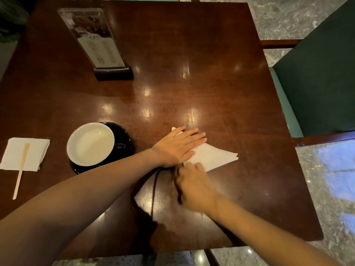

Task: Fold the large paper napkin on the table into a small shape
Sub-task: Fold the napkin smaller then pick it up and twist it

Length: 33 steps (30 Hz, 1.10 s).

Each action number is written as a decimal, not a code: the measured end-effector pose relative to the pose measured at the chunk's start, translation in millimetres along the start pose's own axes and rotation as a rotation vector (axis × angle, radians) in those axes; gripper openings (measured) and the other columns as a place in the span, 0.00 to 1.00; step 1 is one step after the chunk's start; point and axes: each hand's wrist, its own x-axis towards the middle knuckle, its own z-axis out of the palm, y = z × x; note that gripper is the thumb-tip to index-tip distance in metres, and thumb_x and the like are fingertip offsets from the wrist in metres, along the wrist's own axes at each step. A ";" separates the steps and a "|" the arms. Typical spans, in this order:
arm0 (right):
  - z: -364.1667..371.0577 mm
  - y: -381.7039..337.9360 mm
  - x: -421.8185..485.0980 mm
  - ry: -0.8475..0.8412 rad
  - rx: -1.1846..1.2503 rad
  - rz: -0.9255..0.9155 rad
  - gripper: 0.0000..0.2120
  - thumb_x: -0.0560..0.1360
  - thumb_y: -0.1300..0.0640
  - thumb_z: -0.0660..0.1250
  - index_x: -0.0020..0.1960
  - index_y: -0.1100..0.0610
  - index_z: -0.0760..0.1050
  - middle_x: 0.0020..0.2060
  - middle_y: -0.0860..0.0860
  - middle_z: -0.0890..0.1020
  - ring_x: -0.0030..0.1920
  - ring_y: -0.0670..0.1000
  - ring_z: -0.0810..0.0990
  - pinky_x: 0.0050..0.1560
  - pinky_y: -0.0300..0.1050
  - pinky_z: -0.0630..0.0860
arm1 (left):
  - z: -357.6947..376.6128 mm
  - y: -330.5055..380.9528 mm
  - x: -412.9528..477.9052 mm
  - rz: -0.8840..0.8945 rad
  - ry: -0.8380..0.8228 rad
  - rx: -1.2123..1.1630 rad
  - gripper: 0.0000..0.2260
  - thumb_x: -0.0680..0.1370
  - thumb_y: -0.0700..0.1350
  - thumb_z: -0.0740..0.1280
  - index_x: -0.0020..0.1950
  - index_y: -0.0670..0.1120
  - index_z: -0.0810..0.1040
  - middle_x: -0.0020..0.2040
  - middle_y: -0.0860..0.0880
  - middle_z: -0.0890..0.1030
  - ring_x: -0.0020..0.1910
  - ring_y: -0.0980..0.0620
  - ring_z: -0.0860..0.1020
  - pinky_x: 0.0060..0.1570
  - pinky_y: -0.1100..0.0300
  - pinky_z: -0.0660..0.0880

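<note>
White paper napkin [213, 157] on dark wooden bench [192, 64], folded to a flat triangle, layered corner pointing away to the right of both grips, one small tip peeking out beyond the left fingertips. Surface smooth, edges stacked in thin layers at the right point.

Left hand [178, 145] pressed flat on the napkin's left part, fingers spread and straight, open grip, palm down. Right hand [194, 186] just nearer than the left, blurred, fingers curled at the napkin's near edge; cannot tell whether pinched on the paper or only touching.

Left of the left wrist: white saucer [90, 144] on black plate [123, 137]. Further left: smaller napkin [36, 150] with wooden stirrer [21, 169] across it. Far beyond the grips: upright menu stand [96, 38].
</note>
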 end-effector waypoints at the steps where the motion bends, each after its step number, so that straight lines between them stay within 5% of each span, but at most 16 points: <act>1: 4.7 -5.4 -11.6 -0.011 0.049 -0.052 0.12 0.58 0.51 0.70 0.38 0.55 0.78 0.39 0.51 0.78 0.42 0.54 0.73 0.42 0.45 0.55 | 0.7 -1.4 0.6 0.004 0.006 -0.007 0.24 0.81 0.53 0.45 0.76 0.51 0.45 0.78 0.53 0.49 0.76 0.53 0.45 0.72 0.52 0.38; 8: -5.6 29.1 -34.6 0.367 0.311 0.163 0.11 0.73 0.58 0.62 0.54 0.58 0.76 0.49 0.52 0.78 0.50 0.54 0.74 0.53 0.48 0.70 | 8.3 -1.8 -1.1 0.009 0.073 0.011 0.24 0.81 0.54 0.45 0.76 0.49 0.50 0.77 0.52 0.56 0.75 0.52 0.53 0.72 0.50 0.46; 13: 39.5 15.6 -45.5 0.123 0.136 0.088 0.25 0.80 0.46 0.54 0.72 0.59 0.64 0.72 0.55 0.65 0.74 0.55 0.60 0.71 0.53 0.56 | 6.8 -1.7 -1.5 0.027 0.069 0.000 0.23 0.81 0.53 0.43 0.76 0.51 0.47 0.77 0.53 0.51 0.76 0.54 0.47 0.73 0.50 0.45; 16: 49.0 7.4 -59.7 0.082 0.129 0.054 0.26 0.81 0.44 0.50 0.73 0.58 0.61 0.74 0.53 0.62 0.75 0.53 0.56 0.71 0.52 0.54 | 4.2 -1.8 -2.0 0.027 0.088 -0.014 0.23 0.81 0.53 0.43 0.76 0.50 0.48 0.77 0.52 0.52 0.76 0.54 0.47 0.73 0.51 0.43; 19: 30.6 13.4 -61.3 0.203 0.175 0.042 0.25 0.82 0.47 0.45 0.69 0.58 0.69 0.69 0.53 0.70 0.71 0.52 0.65 0.71 0.51 0.56 | 5.7 -1.8 -1.3 0.033 0.108 0.014 0.23 0.82 0.52 0.43 0.76 0.49 0.51 0.77 0.51 0.54 0.76 0.52 0.49 0.73 0.50 0.44; 22: 15.9 35.2 -46.9 0.389 0.276 0.255 0.23 0.81 0.49 0.48 0.70 0.60 0.67 0.70 0.55 0.68 0.71 0.54 0.64 0.72 0.52 0.55 | 5.8 -0.1 -1.7 0.037 0.147 0.017 0.23 0.81 0.52 0.46 0.76 0.47 0.55 0.76 0.49 0.58 0.75 0.51 0.54 0.72 0.49 0.46; 26: 32.7 65.9 -22.7 0.207 0.188 0.305 0.29 0.81 0.43 0.41 0.75 0.59 0.53 0.75 0.54 0.56 0.75 0.55 0.54 0.74 0.53 0.48 | 8.8 -1.0 -2.1 0.026 0.172 0.036 0.24 0.81 0.52 0.49 0.75 0.44 0.56 0.76 0.46 0.58 0.75 0.51 0.53 0.73 0.50 0.45; 33: 43.2 97.2 -43.5 0.158 0.066 0.275 0.28 0.81 0.42 0.42 0.76 0.56 0.52 0.75 0.52 0.55 0.75 0.52 0.53 0.74 0.51 0.47 | 12.6 2.0 -13.5 -0.223 0.245 -0.040 0.23 0.81 0.53 0.52 0.74 0.46 0.62 0.73 0.48 0.65 0.73 0.51 0.61 0.71 0.43 0.52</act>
